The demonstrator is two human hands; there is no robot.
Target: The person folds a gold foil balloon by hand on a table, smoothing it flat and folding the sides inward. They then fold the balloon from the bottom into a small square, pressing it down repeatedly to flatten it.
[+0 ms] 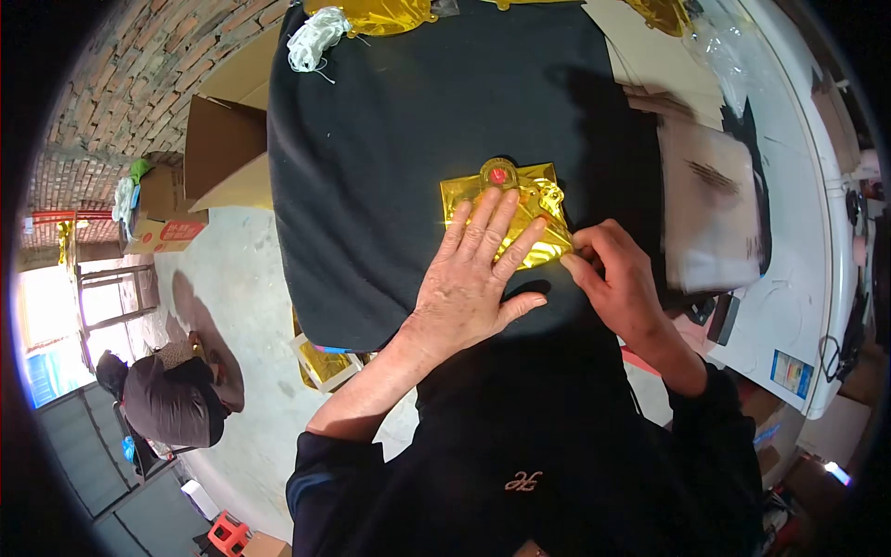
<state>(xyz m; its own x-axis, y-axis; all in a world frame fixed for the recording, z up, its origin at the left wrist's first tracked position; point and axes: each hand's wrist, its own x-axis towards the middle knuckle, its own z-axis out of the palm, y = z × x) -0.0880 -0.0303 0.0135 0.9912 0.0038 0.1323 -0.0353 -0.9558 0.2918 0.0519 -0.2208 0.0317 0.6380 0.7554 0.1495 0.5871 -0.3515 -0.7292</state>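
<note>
A shiny gold foil packet [529, 190] with a round red-centred emblem [498, 174] at its top edge lies on the black cloth [399, 139]. My left hand [471, 269] rests flat over the packet's lower left part, its fingers spread and its thumb stretched to the right. At the packet's lower right corner, my right hand [617, 283] pinches the foil edge between thumb and fingertips. The part of the packet beneath my left fingers is hidden.
A bundle of white string [317, 39] and gold foil pieces [385, 14] lie at the cloth's far edge. Stacked clear plastic bags [710, 204] sit at the right. A seated person [172, 399] is at the lower left, near cardboard boxes [167, 209].
</note>
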